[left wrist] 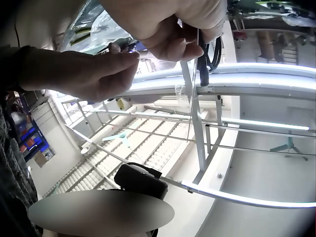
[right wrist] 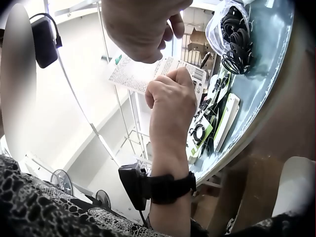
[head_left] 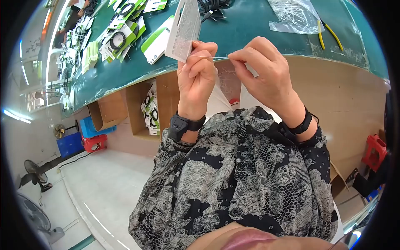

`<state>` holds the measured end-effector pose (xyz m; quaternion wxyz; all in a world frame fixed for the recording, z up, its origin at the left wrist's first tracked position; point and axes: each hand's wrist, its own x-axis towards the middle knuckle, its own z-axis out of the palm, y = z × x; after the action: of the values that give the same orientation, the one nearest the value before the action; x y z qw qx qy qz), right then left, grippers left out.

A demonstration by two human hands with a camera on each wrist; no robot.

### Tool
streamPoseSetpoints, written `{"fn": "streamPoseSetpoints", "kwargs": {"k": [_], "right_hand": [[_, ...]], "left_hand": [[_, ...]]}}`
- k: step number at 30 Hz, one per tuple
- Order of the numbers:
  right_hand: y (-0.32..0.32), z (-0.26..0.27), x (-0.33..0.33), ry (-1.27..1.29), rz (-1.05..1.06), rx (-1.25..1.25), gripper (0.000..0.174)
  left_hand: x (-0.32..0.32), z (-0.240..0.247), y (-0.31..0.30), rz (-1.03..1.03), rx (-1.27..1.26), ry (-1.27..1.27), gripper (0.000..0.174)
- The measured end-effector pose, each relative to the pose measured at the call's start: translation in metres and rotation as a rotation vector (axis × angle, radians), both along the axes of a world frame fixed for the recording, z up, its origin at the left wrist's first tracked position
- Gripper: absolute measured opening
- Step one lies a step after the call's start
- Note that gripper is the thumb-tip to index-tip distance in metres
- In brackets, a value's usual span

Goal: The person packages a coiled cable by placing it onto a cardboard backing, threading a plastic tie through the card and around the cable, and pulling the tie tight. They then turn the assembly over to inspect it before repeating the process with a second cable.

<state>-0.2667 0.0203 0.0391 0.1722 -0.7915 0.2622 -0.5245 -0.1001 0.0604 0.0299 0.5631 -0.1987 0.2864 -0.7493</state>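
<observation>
My left hand grips a white printed packaging card by its lower edge, holding it upright just over the front edge of the table. The right wrist view shows dense small print and a barcode on the card. In the left wrist view a coiled black cable hangs against the card's other side. With thumb and forefinger, my right hand pinches the end of a thin whitish strand, stretched straight across from the card at my left fingers.
Carded cables in green-and-white packaging pile up on the green table. Behind the card lie loose black cables. A clear bag of thin white strips and a yellow-handled tool are at right. A cardboard box sits below.
</observation>
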Motion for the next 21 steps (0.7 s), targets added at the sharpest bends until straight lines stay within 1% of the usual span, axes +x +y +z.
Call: {"fn": "streamPoseSetpoints", "kwargs": {"k": [3,6,13,21], "right_hand": [[-0.003,0.003,0.001,0.03,0.001,-0.011,0.017],[-0.01,0.005,-0.001,0.072,0.011,-0.074,0.017],[-0.013,0.01,-0.002,0.119,0.014,-0.095,0.016],[-0.013,0.011,-0.003,0.149,0.014,-0.107,0.017]], "left_hand": [[0.0,0.0,0.0,-0.007,-0.001,-0.007,0.017],[-0.001,-0.001,0.0,-0.017,-0.007,-0.022,0.017],[0.0,-0.008,0.001,0.004,-0.007,-0.071,0.019],[0.001,-0.006,0.002,-0.003,-0.002,-0.034,0.019]]}}
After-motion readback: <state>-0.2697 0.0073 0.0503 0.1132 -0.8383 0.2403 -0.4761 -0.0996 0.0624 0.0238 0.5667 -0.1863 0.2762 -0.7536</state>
